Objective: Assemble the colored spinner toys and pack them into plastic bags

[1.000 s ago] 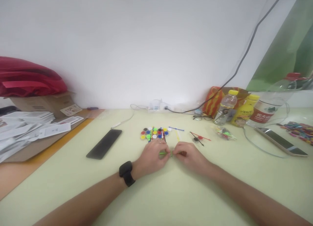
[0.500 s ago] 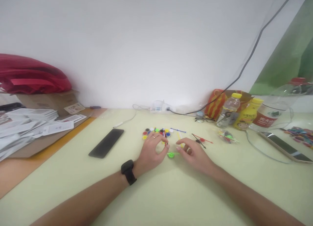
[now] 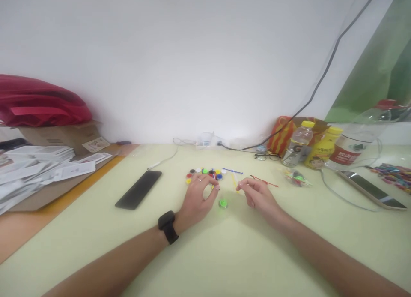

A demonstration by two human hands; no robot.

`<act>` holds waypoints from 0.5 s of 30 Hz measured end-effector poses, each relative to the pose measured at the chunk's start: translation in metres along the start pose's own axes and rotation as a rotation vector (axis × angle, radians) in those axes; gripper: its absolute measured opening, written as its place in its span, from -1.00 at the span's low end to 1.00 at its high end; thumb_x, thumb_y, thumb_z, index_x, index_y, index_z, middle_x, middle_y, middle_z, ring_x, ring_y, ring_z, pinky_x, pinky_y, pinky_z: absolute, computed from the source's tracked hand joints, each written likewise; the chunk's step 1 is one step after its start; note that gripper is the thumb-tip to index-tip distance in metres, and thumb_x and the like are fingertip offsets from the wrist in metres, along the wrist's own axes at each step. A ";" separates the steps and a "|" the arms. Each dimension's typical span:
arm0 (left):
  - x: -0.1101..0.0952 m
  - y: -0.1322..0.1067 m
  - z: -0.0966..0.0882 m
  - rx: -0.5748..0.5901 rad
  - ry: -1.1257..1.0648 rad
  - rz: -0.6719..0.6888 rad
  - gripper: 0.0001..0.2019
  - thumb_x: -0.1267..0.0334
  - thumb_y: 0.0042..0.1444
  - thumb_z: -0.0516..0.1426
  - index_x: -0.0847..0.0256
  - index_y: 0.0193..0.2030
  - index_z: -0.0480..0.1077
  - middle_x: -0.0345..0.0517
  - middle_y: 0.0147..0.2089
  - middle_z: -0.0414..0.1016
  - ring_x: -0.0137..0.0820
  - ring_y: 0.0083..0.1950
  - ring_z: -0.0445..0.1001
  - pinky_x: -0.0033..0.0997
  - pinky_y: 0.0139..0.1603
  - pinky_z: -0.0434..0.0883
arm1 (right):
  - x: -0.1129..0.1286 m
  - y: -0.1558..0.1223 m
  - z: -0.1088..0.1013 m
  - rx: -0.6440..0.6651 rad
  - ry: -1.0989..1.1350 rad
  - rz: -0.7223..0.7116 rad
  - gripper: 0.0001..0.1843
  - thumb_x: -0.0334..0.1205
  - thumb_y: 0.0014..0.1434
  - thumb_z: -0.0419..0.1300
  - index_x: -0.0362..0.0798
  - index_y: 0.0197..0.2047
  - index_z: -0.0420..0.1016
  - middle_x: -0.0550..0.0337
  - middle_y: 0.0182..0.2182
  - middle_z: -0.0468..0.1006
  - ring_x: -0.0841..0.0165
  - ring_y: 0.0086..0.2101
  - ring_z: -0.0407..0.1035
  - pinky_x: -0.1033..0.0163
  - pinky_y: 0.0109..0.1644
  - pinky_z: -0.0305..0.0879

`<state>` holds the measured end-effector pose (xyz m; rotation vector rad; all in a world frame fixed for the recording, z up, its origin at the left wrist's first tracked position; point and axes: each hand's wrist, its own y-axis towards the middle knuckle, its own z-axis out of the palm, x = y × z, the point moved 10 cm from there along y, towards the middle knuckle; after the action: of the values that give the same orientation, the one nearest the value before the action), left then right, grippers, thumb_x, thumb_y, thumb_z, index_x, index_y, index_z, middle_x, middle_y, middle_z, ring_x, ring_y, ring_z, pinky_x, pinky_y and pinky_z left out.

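My left hand [image 3: 197, 198], with a ring and a black watch, pinches thumb and forefinger together. A tiny dark and reddish bit shows at those tips, too small to name. My right hand [image 3: 261, 199] also has its thumb and forefinger pressed together; what they hold, if anything, cannot be made out. A green disc [image 3: 223, 203] lies on the table between and just below both hands. Behind the left hand are several small coloured discs [image 3: 193, 171], partly hidden by it. A yellow strip [image 3: 234, 179] and a blue pointer [image 3: 233, 171] lie beyond the gap between my hands.
A red pointer [image 3: 269, 183] lies beyond my right hand. A black phone [image 3: 139, 190] is on the left, near stacked cards [image 3: 38, 160]. To the right stand bottles [image 3: 323, 148], with a small plastic bag [image 3: 297, 177] and another phone [image 3: 372, 190] in front.
My right hand has shifted slightly right and up, its fingertips closing together. The green strip that lay across the green disc no longer shows there. My left hand keeps its pinch.
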<state>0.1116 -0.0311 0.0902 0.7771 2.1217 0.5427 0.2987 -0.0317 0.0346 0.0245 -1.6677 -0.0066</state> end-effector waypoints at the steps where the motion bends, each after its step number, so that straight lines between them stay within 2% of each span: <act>1: 0.000 0.000 0.000 0.000 0.005 0.001 -0.87 0.34 0.37 0.09 0.11 -0.21 0.43 -0.14 -0.17 0.53 -0.20 0.01 0.39 -0.11 0.14 0.27 | -0.001 0.000 0.001 0.012 -0.041 -0.006 -0.52 0.25 0.21 0.23 -0.04 -0.34 0.53 0.39 -0.72 0.09 0.45 -0.64 0.00 0.31 -0.55 -0.04; 5: -0.001 -0.003 0.002 0.008 0.022 0.015 -0.84 0.33 0.39 0.06 0.11 -0.22 0.42 -0.12 -0.18 0.54 -0.19 0.00 0.40 -0.11 0.12 0.29 | 0.001 -0.001 0.007 0.035 -0.138 -0.069 -0.54 0.22 0.25 0.19 -0.03 -0.35 0.52 0.33 -0.69 0.21 0.41 -0.62 0.10 0.28 -0.50 0.04; 8: -0.008 0.001 -0.002 -0.008 0.033 0.057 -0.84 0.31 0.39 0.05 0.12 -0.23 0.41 -0.10 -0.19 0.53 -0.20 -0.05 0.43 -0.11 0.12 0.30 | 0.025 -0.007 0.012 0.017 -0.237 -0.222 -0.56 0.20 0.26 0.20 -0.01 -0.39 0.49 0.29 -0.64 0.23 0.39 -0.57 0.11 0.25 -0.47 0.02; 10: -0.022 0.005 -0.010 0.006 0.014 0.096 -0.86 0.30 0.39 0.06 0.12 -0.20 0.41 -0.10 -0.21 0.53 -0.23 -0.10 0.45 -0.13 0.09 0.34 | 0.044 -0.021 0.019 0.053 -0.269 -0.295 -0.55 0.21 0.26 0.21 0.00 -0.42 0.48 0.25 -0.62 0.26 0.37 -0.55 0.13 0.24 -0.45 0.05; 12: -0.043 0.001 -0.016 0.121 -0.042 0.130 -0.88 0.28 0.38 0.06 0.09 -0.13 0.44 -0.11 -0.25 0.52 -0.26 -0.18 0.48 -0.23 -0.06 0.40 | 0.050 -0.044 0.025 0.196 -0.202 -0.249 -0.51 0.24 0.26 0.21 0.02 -0.47 0.47 0.19 -0.61 0.37 0.33 -0.53 0.23 0.21 -0.41 0.16; 14: -0.066 -0.023 -0.011 0.404 -0.059 0.158 -0.87 0.25 0.37 0.08 0.03 -0.14 0.47 -0.17 -0.29 0.54 -0.31 -0.27 0.50 -0.29 -0.17 0.41 | 0.040 -0.079 0.023 0.374 -0.135 -0.117 -0.47 0.33 0.21 0.22 0.05 -0.48 0.51 0.14 -0.60 0.43 0.28 -0.53 0.32 0.16 -0.38 0.26; 15: -0.074 -0.043 -0.013 0.503 -0.049 0.153 -0.87 0.22 0.37 0.11 -0.01 -0.17 0.49 -0.20 -0.33 0.53 -0.32 -0.31 0.49 -0.31 -0.19 0.43 | 0.032 -0.099 0.013 0.406 -0.164 -0.070 -0.44 0.40 0.15 0.23 0.08 -0.52 0.52 0.11 -0.62 0.43 0.27 -0.55 0.33 0.15 -0.42 0.25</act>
<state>0.1232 -0.1139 0.1118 1.2235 2.1885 0.0556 0.2835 -0.1312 0.0635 0.3990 -1.8071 0.2840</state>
